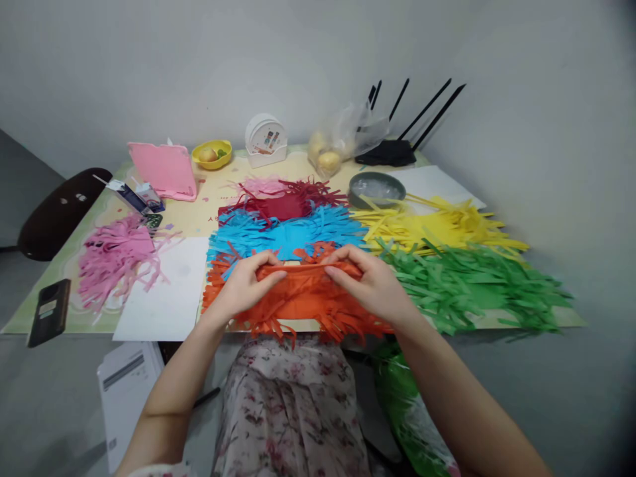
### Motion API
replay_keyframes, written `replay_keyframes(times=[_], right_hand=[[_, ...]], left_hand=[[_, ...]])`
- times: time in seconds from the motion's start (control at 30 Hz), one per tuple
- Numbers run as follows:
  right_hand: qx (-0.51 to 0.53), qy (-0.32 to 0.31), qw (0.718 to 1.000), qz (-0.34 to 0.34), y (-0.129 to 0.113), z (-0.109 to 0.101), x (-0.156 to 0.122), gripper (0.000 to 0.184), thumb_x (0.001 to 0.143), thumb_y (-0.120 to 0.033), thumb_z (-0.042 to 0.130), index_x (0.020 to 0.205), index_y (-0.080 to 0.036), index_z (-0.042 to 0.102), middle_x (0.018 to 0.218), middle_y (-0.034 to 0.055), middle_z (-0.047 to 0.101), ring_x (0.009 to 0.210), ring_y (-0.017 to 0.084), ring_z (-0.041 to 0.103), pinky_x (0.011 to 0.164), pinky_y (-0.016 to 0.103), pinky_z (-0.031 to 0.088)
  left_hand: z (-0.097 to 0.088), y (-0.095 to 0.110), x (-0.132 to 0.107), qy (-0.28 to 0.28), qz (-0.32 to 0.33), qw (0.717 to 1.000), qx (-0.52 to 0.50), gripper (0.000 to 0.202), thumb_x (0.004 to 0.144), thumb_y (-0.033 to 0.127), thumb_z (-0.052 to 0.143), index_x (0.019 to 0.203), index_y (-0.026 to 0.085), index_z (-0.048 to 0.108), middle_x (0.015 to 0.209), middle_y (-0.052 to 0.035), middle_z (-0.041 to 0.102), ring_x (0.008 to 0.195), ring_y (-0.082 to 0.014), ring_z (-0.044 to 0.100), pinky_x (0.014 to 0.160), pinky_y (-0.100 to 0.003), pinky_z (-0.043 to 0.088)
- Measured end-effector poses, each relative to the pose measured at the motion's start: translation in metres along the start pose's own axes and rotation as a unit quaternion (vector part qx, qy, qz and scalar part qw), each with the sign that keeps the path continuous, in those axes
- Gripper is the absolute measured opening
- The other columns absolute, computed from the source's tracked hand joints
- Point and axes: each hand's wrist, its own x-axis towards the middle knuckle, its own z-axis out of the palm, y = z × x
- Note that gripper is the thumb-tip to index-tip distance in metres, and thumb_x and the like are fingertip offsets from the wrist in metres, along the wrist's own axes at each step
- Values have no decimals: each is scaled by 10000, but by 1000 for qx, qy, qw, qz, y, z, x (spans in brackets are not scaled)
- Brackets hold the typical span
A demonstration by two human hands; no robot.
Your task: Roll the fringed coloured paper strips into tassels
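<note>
Orange fringed paper (298, 301) lies at the table's front edge, its strips hanging to either side. My left hand (253, 281) pinches the raised far edge of this paper, thumb on the near side. On the same edge, further right, my right hand (365, 281) has a matching pinch, so a fold stands up between both hands. Just beyond it lies light blue fringed paper (293, 235), with dark red fringed paper (285, 207) behind that. Green fringed paper (481, 285) spreads to the right of my right hand, and yellow fringed paper (447, 228) lies behind the green.
Pink fringed paper (119, 252) and a white sheet (163, 291) lie left, near a phone (50, 311). At the back stand a pink tablet case (166, 171), yellow bowl (212, 155), white holder (266, 142), bagged fruit (328, 159), dark bowl (376, 192) and black router (387, 154).
</note>
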Motion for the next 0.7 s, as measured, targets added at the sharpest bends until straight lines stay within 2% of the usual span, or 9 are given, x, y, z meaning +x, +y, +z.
replay_keyframes(times=[0.1,0.17,0.23,0.37,0.5,0.6,0.7], right_hand=[[128,-18,990,48,2,3,-3,181,860,-376,627,906,-201,620,689,14,691,575,160,645,554,282,519],[169,-10,984,50,4,6,-5,207,841,-381,652,929,-195,672,691,20,700,584,156,652,555,280,530],[192,2,980,44,7,9,-6,194,820,-364,672,912,-199,716,700,24,707,593,148,652,564,275,536],[235,20,971,48,12,14,-6,152,785,-344,684,798,-202,737,675,26,707,559,139,632,530,265,526],[231,20,972,46,12,15,-7,155,791,-337,674,792,-198,743,679,31,709,569,142,637,534,262,526],[185,10,982,28,9,14,-9,153,811,-334,665,784,-201,735,701,34,719,600,156,655,553,268,531],[94,20,995,20,5,13,-12,147,831,-310,648,900,-214,736,855,51,755,754,196,701,668,305,555]], left_hand=[[2,1,-1,-28,-32,989,-138,170,874,343,606,846,189,538,717,2,676,723,-166,651,766,-299,489],[4,0,-2,-30,-56,976,-210,181,861,351,626,905,185,571,698,3,678,675,-161,658,713,-287,501],[6,-2,-3,-18,-71,969,-238,215,838,359,652,941,171,646,729,-22,699,667,-161,660,685,-275,502],[8,-6,-3,-3,-68,965,-252,210,817,350,661,853,158,738,770,-61,722,695,-163,661,702,-274,499],[9,-7,-5,-2,-63,961,-270,177,821,324,659,818,155,712,732,-39,691,660,-140,631,709,-271,487],[9,-6,-7,1,-57,968,-243,173,822,324,674,785,161,630,694,-8,652,643,-124,597,710,-262,475],[8,-4,-8,24,-21,989,-142,178,827,317,666,783,177,566,725,2,634,705,-133,591,800,-284,471]])
